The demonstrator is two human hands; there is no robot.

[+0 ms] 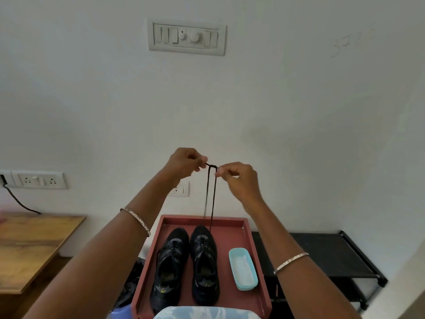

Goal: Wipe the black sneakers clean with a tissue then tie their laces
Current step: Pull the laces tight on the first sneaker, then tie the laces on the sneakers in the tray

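Note:
Two black sneakers stand side by side, toes away from me, in a red tray point(232, 223): the left sneaker point(169, 265) and the right sneaker point(204, 265). The right sneaker's two black lace ends point(210, 199) run taut, high above the shoe. My left hand point(185, 164) pinches one lace end and my right hand point(239, 178) pinches the other, with a small knot between the fingertips. The left sneaker's lace lies loose over its side. A light blue tub point(243, 269) holding white tissue sits in the tray to the right of the sneakers.
A wooden table point(30, 245) stands at the left and a black shoe rack point(331, 256) at the right. The white wall behind carries a switch panel point(186, 37) and sockets point(39, 180) with a black cable. A dark bag point(132, 284) lies left of the tray.

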